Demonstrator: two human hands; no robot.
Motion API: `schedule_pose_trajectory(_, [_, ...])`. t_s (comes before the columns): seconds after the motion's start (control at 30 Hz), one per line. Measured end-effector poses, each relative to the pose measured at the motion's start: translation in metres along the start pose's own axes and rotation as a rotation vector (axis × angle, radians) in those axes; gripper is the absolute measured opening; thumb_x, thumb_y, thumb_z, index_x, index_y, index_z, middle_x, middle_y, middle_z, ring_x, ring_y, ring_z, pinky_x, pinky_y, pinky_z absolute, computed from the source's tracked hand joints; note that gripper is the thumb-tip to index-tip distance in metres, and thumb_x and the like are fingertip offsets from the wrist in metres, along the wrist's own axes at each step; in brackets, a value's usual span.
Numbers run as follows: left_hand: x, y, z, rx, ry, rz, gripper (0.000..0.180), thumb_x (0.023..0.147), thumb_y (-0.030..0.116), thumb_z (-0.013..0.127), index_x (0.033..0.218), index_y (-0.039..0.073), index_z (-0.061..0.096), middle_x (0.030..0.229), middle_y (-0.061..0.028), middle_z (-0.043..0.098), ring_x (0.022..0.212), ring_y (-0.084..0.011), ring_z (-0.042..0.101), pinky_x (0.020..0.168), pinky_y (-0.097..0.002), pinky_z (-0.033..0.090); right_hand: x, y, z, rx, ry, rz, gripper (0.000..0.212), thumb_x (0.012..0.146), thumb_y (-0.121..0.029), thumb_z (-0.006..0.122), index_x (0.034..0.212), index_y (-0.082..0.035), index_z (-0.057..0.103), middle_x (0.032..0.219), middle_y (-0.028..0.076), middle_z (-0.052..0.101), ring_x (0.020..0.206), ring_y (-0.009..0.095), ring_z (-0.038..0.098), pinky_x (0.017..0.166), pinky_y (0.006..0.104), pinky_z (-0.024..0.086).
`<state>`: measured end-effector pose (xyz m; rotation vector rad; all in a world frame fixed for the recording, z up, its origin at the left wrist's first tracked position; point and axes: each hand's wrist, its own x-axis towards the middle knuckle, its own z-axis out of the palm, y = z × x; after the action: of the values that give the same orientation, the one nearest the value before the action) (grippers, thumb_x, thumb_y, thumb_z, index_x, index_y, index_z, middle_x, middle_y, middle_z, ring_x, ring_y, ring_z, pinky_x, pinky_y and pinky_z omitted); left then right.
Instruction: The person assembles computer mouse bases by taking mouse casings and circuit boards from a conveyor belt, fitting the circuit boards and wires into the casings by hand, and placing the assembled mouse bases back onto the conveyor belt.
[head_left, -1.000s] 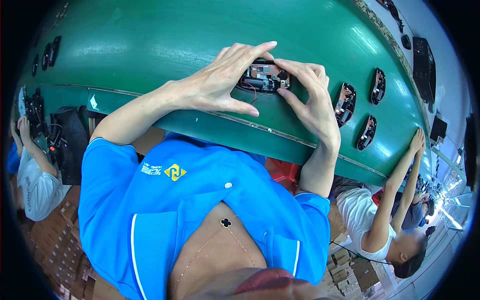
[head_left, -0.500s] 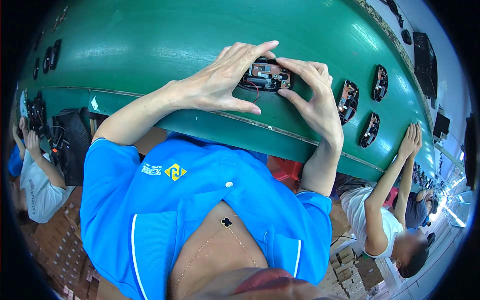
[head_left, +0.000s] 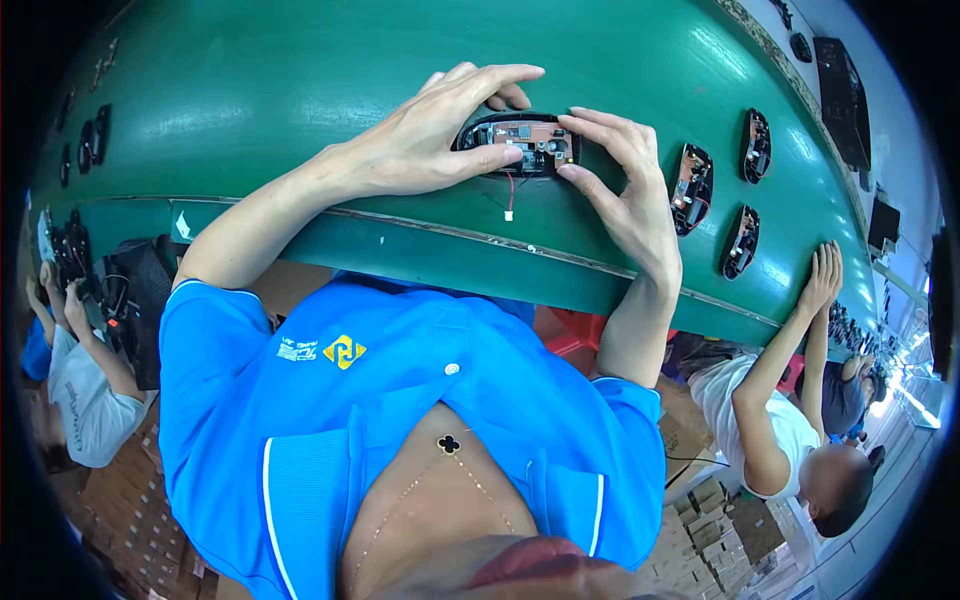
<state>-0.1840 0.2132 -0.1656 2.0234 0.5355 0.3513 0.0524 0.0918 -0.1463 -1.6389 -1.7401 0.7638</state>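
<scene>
An oval black plastic housing [head_left: 487, 122], open at the top, lies on the green bench with a brown circuit board inside. A thin red wire [head_left: 511, 190] hangs over its near rim and ends in a small white plug [head_left: 508, 215]. My left hand [head_left: 430, 135] wraps the housing's left end. Its thumb lies across the near rim onto the inner parts; its index finger stretches out beyond the far side. My right hand [head_left: 630, 180] grips the right end between thumb and forefinger. The thumb partly hides the inside of the housing.
Similar housings with boards [head_left: 692, 190] lie in a group to the right, and more dark ones [head_left: 95, 140] at the far left. The bench's front edge [head_left: 440, 228] runs before me. Another person's hands [head_left: 822, 278] rest on the bench at right; a co-worker [head_left: 90, 390] works at left.
My left thumb has moved from below the housing up onto its inner parts. The red wire now hangs outward, with its white plug showing. My right hand stays at the right end.
</scene>
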Motion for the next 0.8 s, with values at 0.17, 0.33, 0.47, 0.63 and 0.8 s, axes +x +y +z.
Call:
schedule_pose_trajectory(0.17, [0.01, -0.002, 0.0, 0.107, -0.039, 0.062, 0.058, 0.095, 0.018, 0.069, 0.148, 0.011, 0.049, 0.132, -0.0116, 0.06, 0.121, -0.0248, 0.056, 0.109, -0.0412, 0.04, 0.001, 0.003, -0.001, 0.005, -0.012, -0.003, 0.044, 0.084, -0.013, 0.077, 0.127, -0.01, 0.07, 0.135, 0.008, 0.063, 0.122, 0.025, 0.05, 0.108, 0.0387, 0.039])
schedule_pose_trajectory(0.33, [0.012, -0.008, 0.002, 0.178, -0.034, 0.099, 0.049, 0.095, 0.017, 0.068, 0.142, 0.009, 0.056, 0.131, -0.0105, 0.06, 0.117, -0.0249, 0.058, 0.111, -0.041, 0.038, 0.003, 0.006, 0.0, -0.071, -0.002, -0.014, 0.044, 0.084, -0.012, 0.077, 0.128, -0.011, 0.07, 0.135, 0.008, 0.063, 0.122, 0.026, 0.05, 0.108, 0.0384, 0.039])
schedule_pose_trajectory(0.47, [0.013, -0.012, 0.002, 0.238, 0.041, 0.193, 0.044, 0.095, 0.015, 0.069, 0.137, 0.007, 0.06, 0.124, -0.0095, 0.063, 0.104, -0.0214, 0.062, 0.096, -0.037, 0.047, 0.004, 0.002, 0.003, -0.046, 0.061, -0.01, 0.04, 0.087, -0.012, 0.074, 0.126, -0.01, 0.07, 0.124, 0.009, 0.063, 0.116, 0.026, 0.05, 0.103, 0.0375, 0.041])
schedule_pose_trajectory(0.63, [0.024, -0.003, -0.01, 0.025, -0.046, -0.016, 0.041, 0.092, 0.013, 0.071, 0.132, 0.007, 0.063, 0.102, -0.0078, 0.068, 0.082, -0.0169, 0.063, 0.07, -0.0319, 0.049, 0.005, 0.0, 0.008, -0.045, 0.053, 0.044, 0.039, 0.086, -0.01, 0.074, 0.126, -0.009, 0.07, 0.113, 0.008, 0.064, 0.106, 0.024, 0.053, 0.095, 0.0353, 0.046])
schedule_pose_trajectory(0.8, [0.015, 0.002, -0.014, 0.129, -0.095, -0.072, 0.039, 0.089, 0.011, 0.073, 0.127, 0.006, 0.066, 0.079, -0.0043, 0.065, 0.063, -0.0147, 0.057, 0.052, -0.0311, 0.041, 0.013, -0.009, 0.029, 0.224, -0.013, 0.127, 0.041, 0.087, -0.007, 0.074, 0.128, -0.007, 0.069, 0.116, 0.009, 0.065, 0.103, 0.019, 0.057, 0.09, 0.0305, 0.047])
